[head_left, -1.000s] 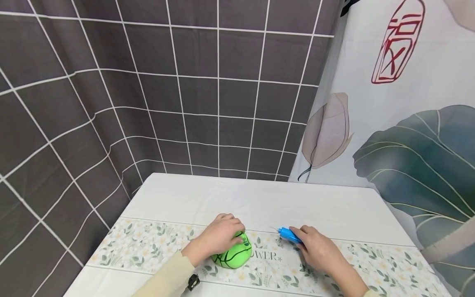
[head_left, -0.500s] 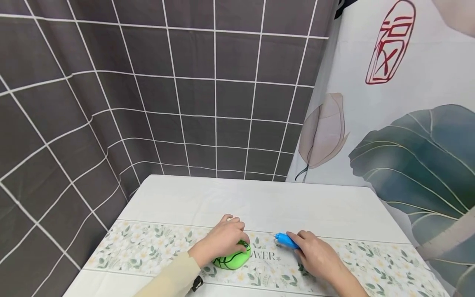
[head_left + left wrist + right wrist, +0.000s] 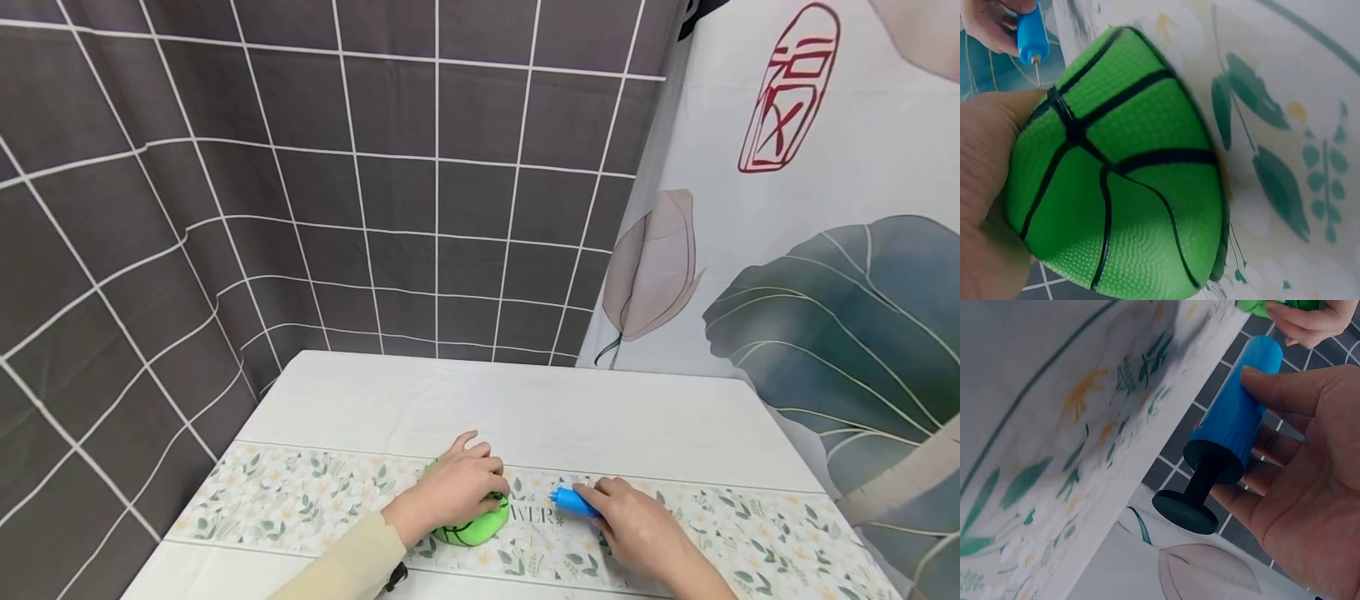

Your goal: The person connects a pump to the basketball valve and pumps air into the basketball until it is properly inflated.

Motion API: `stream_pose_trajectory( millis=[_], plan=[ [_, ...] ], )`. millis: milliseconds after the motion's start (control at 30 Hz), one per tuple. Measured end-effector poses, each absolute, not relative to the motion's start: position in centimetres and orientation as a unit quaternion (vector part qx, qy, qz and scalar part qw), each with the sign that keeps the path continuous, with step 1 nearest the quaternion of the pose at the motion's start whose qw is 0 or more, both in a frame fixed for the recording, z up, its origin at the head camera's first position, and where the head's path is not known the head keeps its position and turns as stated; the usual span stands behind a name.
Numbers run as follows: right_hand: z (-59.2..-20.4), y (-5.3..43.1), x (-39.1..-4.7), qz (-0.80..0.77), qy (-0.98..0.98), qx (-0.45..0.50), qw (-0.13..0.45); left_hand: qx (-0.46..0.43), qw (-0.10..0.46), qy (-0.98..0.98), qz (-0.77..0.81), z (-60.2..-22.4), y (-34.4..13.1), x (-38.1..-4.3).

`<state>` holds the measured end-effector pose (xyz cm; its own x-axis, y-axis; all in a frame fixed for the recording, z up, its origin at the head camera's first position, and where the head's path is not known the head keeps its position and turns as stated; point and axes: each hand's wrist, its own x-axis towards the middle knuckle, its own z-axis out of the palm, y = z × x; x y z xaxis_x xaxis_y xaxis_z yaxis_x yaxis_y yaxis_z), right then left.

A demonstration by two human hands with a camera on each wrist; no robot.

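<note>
A soft, dented green ball (image 3: 474, 532) with black lines rests on the patterned band of the tablecloth. My left hand (image 3: 459, 485) grips it from above, thumb along its side. Up close in the left wrist view, the ball (image 3: 1135, 156) looks under-inflated, with a creased, sunken face. To its right, my right hand (image 3: 637, 521) holds a blue hand pump (image 3: 573, 502), thumb on its barrel. A thin needle (image 3: 1038, 72) sticks out of the pump, pointing towards the ball and apart from it. The pump's black handle (image 3: 1186, 511) is pushed out at the rear end.
The white table (image 3: 525, 408) carries a floral band with printed lettering. A dark gridded curtain (image 3: 390, 192) hangs behind and to the left. At the right hangs a white curtain (image 3: 720, 275) with leaf prints. A small black object (image 3: 396, 577) shows by my left sleeve.
My left hand has shifted a little over the ball, covering more of its top. My right hand has brought the pump slightly nearer to the ball and to me.
</note>
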<state>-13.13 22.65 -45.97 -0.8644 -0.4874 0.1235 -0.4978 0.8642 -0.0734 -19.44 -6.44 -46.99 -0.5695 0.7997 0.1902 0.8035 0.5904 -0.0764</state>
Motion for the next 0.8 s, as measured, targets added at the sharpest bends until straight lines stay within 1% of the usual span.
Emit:
stream_pose_trajectory(
  millis=[133,300,500,633,800],
  plan=[
    [-46.2,22.5,-12.9,0.048,-0.959,0.276,0.052,-0.463,0.09,-0.882,-0.013,-46.9,-6.3,-19.7],
    [-46.4,22.2,-12.8,0.047,-0.951,0.301,0.06,-0.477,0.1,-0.873,-0.027,-47.0,-6.3,-19.9],
    [-46.3,21.7,-12.6,0.041,-0.95,0.306,0.056,-0.484,0.101,-0.868,-0.044,-46.9,-6.5,-20.0],
    [-46.3,21.2,-12.4,0.03,-0.952,0.3,0.059,-0.466,0.089,-0.878,-0.064,-46.9,-6.4,-19.8],
    [-46.2,20.8,-12.1,0.023,-0.954,0.293,0.067,-0.404,0.071,-0.907,-0.096,-46.9,-6.3,-19.1]
  ],
)
